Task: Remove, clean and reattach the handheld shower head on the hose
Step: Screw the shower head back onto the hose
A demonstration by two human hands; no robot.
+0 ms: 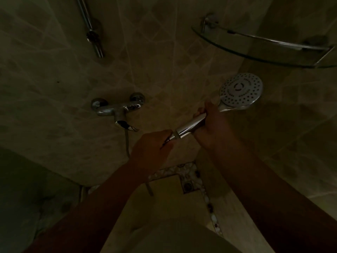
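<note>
I see a dim shower corner with smooth, pale tiles. My right hand is wrapped tight around the shiny metal handle of the shower head, holding it up in the air in front of the wall. Its round face is flat, dotted with little holes, and turned toward me. My left hand is curled around the bottom end of the handle, where the hose joins on; I cannot tell what its fingers pinch there. The thin hose hangs down from the chrome mixer tap on the wall. A shiny round rail runs up the wall, and a curved glass shelf sits in the corner. A square drain lies in the pebbly floor strip
</note>
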